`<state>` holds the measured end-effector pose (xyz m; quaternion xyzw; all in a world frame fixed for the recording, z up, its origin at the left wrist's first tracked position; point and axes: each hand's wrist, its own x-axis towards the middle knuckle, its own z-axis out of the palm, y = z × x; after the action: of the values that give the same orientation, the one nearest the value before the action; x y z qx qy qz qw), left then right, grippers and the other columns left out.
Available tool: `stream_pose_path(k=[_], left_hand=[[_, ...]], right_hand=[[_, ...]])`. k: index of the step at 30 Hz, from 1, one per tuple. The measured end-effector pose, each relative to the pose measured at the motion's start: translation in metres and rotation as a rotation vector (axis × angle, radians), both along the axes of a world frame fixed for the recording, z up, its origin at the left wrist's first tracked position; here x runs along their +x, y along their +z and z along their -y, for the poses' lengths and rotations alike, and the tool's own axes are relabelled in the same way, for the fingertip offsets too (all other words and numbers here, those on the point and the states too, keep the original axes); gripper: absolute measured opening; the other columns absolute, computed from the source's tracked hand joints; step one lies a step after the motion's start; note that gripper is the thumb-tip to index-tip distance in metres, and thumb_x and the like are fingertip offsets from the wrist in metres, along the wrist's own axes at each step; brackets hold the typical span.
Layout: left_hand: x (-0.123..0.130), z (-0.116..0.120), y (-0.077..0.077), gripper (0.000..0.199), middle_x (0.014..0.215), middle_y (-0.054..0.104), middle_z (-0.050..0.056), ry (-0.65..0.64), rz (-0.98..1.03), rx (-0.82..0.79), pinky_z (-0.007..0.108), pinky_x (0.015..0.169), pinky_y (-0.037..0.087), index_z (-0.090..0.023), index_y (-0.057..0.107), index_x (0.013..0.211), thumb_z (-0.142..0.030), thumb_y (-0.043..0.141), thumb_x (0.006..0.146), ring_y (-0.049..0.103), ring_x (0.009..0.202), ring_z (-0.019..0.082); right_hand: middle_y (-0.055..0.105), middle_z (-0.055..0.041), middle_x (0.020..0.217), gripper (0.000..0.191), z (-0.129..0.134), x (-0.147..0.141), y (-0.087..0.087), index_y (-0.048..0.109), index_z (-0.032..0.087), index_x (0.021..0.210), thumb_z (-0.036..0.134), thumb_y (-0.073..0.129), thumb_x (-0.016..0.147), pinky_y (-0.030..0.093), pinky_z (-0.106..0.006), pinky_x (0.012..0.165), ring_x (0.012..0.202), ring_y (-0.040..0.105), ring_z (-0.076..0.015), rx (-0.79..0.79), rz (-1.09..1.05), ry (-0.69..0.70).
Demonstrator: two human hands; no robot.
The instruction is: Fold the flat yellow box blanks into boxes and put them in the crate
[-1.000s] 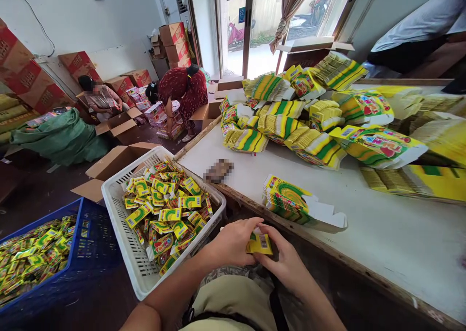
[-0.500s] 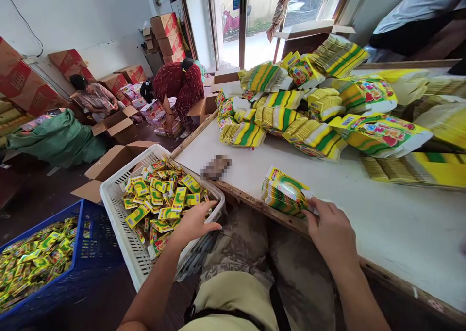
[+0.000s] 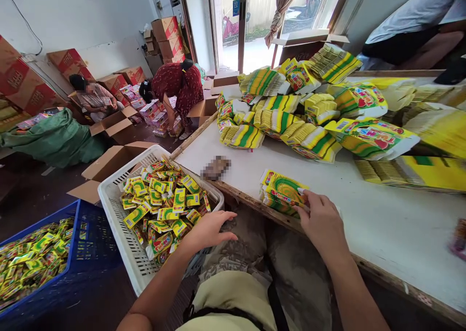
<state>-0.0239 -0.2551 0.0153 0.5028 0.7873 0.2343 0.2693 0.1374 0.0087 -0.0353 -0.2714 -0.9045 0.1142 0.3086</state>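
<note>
A small stack of flattened yellow-and-green cartons (image 3: 278,206) lies at the near edge of the white table. My right hand (image 3: 324,222) pinches the right end of the top carton (image 3: 284,185) between thumb and fingers, with the carton slightly lifted off the stack. My left hand (image 3: 213,231) is open, thumb and fingers apart, hovering by the right rim of the white plastic basket (image 3: 109,209) and holding nothing. Inside that basket lies a heap of small folded yellow boxes (image 3: 162,200).
Bundles of flattened cartons (image 3: 313,112) pile up across the back of the table (image 3: 378,219). A blue crate (image 3: 87,234) of yellow packets stands at lower left. Open cardboard boxes (image 3: 104,166) lie beyond the basket. One person (image 3: 178,91) bends over packages; others are at far left and upper right.
My left hand has moved right, away from the basket's heap toward the table. My right hand has shifted slightly left, and the top carton now stands a little apart from the stack.
</note>
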Motion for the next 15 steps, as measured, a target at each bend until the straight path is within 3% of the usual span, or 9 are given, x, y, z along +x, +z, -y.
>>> stream_pose_path(k=[3,6,8,10,12,15], left_hand=[[0.01,-0.013,-0.007,0.064,0.124,0.067,0.012,-0.001,0.255,0.083,0.044,0.1,0.047,-0.021,0.053,0.133,-0.043,0.075,0.078,0.062,0.115,0.027],[0.026,-0.036,-0.015,0.088,0.132,0.06,0.015,0.075,0.687,0.386,0.043,0.097,0.048,-0.023,0.047,0.137,-0.054,0.083,0.063,0.059,0.119,0.029],[0.039,-0.054,-0.015,0.08,0.126,0.062,0.013,0.214,0.952,0.689,0.04,0.097,0.048,-0.022,0.053,0.128,-0.06,0.081,0.063,0.061,0.115,0.028],[0.048,-0.069,-0.01,0.055,0.104,0.067,0.007,0.405,1.143,0.955,0.037,0.091,0.049,-0.02,0.061,0.109,-0.062,0.07,0.074,0.065,0.099,0.022],[0.053,-0.078,-0.003,0.044,0.082,0.062,0.002,0.576,1.222,1.125,0.032,0.081,0.05,-0.02,0.06,0.091,-0.062,0.062,0.08,0.063,0.08,0.017],[0.055,-0.077,-0.002,0.045,0.071,0.05,-0.002,0.677,1.111,1.207,0.025,0.068,0.047,-0.019,0.054,0.079,-0.063,0.062,0.08,0.052,0.065,0.012]], right_hand=[[0.06,-0.0091,0.09,0.038,0.013,0.002,0.013,0.049,0.018,0.117,0.039,0.057,0.086,0.05,-0.039,0.07,0.08,0.061,-0.0264,-0.192,-0.154,-0.032],[0.058,-0.0022,0.085,0.045,0.045,0.0,0.027,0.045,0.021,0.115,0.04,0.067,0.08,0.051,-0.033,0.063,0.069,0.06,-0.0202,-0.453,-0.258,0.1],[0.059,-0.001,0.083,0.037,0.074,-0.004,0.033,0.047,0.023,0.113,0.033,0.066,0.082,0.051,-0.031,0.064,0.068,0.059,-0.0179,-0.623,-0.232,0.299],[0.059,-0.0003,0.084,0.04,0.102,-0.008,0.035,0.045,0.025,0.12,0.028,0.064,0.085,0.053,-0.028,0.064,0.069,0.06,-0.0163,-0.838,-0.262,0.482],[0.062,-0.0025,0.093,0.046,0.124,-0.011,0.034,0.044,0.026,0.125,0.028,0.065,0.085,0.055,-0.029,0.072,0.082,0.063,-0.0174,-1.001,-0.313,0.581],[0.063,-0.0053,0.107,0.051,0.14,-0.013,0.028,0.048,0.025,0.125,0.031,0.072,0.08,0.054,-0.031,0.084,0.097,0.063,-0.0197,-1.107,-0.346,0.627]])
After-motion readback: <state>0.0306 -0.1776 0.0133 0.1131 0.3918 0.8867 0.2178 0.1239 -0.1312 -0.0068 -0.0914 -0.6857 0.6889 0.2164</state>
